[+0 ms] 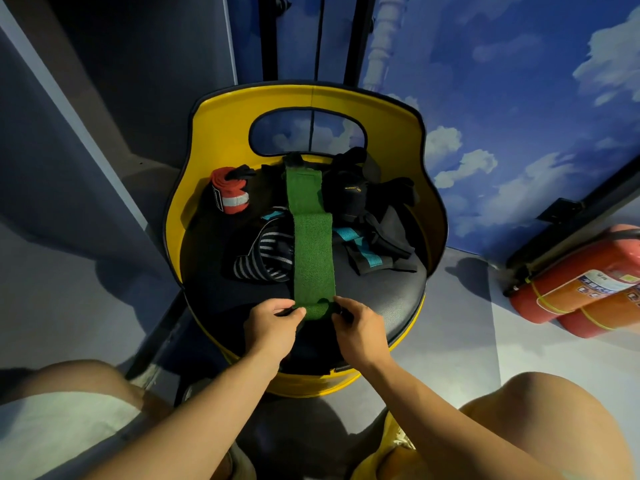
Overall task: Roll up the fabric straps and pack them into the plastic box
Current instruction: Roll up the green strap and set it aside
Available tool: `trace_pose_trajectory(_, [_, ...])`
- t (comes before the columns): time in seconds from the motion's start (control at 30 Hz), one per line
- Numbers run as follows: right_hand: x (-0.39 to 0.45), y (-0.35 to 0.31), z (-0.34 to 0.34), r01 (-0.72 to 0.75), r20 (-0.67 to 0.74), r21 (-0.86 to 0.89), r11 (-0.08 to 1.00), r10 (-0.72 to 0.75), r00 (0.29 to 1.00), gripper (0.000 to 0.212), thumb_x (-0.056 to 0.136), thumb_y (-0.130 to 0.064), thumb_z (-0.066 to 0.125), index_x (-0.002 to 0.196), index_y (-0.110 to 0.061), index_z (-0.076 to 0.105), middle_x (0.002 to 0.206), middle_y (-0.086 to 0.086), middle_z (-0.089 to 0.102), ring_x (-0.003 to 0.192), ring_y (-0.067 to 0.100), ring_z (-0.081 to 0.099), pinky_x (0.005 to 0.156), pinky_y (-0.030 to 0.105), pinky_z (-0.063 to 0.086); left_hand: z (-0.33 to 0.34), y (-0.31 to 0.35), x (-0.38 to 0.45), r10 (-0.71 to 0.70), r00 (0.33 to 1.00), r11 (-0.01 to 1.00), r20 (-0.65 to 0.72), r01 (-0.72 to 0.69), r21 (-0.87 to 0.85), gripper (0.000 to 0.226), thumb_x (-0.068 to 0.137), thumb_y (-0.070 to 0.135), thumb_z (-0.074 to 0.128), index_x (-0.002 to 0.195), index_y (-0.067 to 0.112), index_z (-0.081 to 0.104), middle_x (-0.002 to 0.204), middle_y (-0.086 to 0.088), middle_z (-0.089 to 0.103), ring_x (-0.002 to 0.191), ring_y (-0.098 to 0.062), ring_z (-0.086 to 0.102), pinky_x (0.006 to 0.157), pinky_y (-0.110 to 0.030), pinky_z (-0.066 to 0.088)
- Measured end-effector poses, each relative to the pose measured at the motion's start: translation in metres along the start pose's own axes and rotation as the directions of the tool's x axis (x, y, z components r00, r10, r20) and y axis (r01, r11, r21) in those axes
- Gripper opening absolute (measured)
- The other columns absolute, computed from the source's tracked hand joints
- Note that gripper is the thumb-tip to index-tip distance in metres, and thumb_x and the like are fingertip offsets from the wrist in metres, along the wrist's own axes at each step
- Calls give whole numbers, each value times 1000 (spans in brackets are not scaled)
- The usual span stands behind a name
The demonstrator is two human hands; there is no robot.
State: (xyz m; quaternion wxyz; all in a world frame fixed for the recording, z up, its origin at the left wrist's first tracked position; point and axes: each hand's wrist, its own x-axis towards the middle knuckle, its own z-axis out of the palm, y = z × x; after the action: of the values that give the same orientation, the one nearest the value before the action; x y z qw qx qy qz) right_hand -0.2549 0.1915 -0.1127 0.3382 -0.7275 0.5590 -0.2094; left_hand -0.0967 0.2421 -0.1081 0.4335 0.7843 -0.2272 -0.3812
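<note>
A long green fabric strap (312,244) lies stretched from front to back across the black seat (388,296) of a yellow chair. Its near end is rolled into a small coil. My left hand (273,323) pinches the coil's left side and my right hand (360,327) pinches its right side. A rolled red and white strap (231,195) stands at the back left of the seat. A black and white striped strap (263,254) lies left of the green one, a black and teal strap (363,254) to its right. No plastic box is in view.
The yellow chair back (214,133) curves round the seat, with a heap of black straps (349,188) against it. Two red fire extinguishers (581,289) lie on the floor at the right. My knees frame the bottom of the view. Blue cloud-painted walls stand behind.
</note>
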Motion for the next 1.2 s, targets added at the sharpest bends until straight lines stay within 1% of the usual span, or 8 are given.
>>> trace_pose_trajectory(0.13, [-3,4,-4,32,2,-56,998,-32,999,34,95,-10,61,128,-11,68,123,6,71,112,22,65,91,18,44,-3,-4,-5,18,999,998,40,-20,53,19,84,25,81,102,23,75,100,9,69,92,-8,65,73,-17,46])
trace_pose_trajectory(0.23, [-3,6,-5,98,24,-150,984,-95,995,30,97,-15,61,125,-12,69,112,9,69,102,27,64,84,24,43,-7,-7,-2,115,993,976,39,-120,179,16,83,36,81,95,25,77,93,9,74,89,-13,70,82,-29,56])
trace_pose_trajectory(0.37, [10,9,-4,122,42,-199,972,-116,992,27,99,-25,61,120,-13,73,104,9,60,97,30,58,82,28,42,-6,1,7,226,974,921,24,-222,322,21,86,41,78,94,21,77,93,9,71,88,-14,64,75,-26,48])
trace_pose_trajectory(0.47, [20,8,-3,124,-14,-257,958,-132,991,26,97,-36,60,113,-20,74,104,3,66,97,28,58,80,36,45,-2,4,12,302,953,910,-29,-279,305,17,84,34,80,90,22,70,91,9,68,87,-15,61,75,-28,44])
trace_pose_trajectory(0.63, [22,3,-2,205,-84,-167,964,-221,972,5,95,-24,66,94,-20,64,86,-3,65,81,21,59,66,33,44,-4,3,16,448,894,815,3,-410,409,19,87,42,75,83,24,75,75,8,70,71,-18,64,64,-37,54])
trace_pose_trajectory(0.73, [20,8,-4,234,-57,-146,961,-244,968,8,97,-26,63,98,-19,67,91,-3,66,83,19,62,68,31,49,-10,-3,17,490,867,778,89,-481,405,25,83,49,77,88,25,75,84,12,71,78,-10,65,71,-33,55])
trace_pose_trajectory(0.87, [9,10,-8,293,74,-168,941,-284,956,35,87,-19,65,121,-11,64,114,2,64,104,19,62,87,21,46,-16,-13,12,503,825,712,258,-565,418,39,81,24,83,118,19,70,115,7,66,107,-16,60,96,-32,50])
trace_pose_trajectory(1.2, [-3,8,-19,284,223,-187,941,-241,945,41,99,-18,61,139,-12,57,123,5,54,108,24,57,92,27,45,-26,-16,0,396,832,710,390,-546,445,37,98,27,64,133,18,62,128,7,52,119,-13,51,104,-29,44])
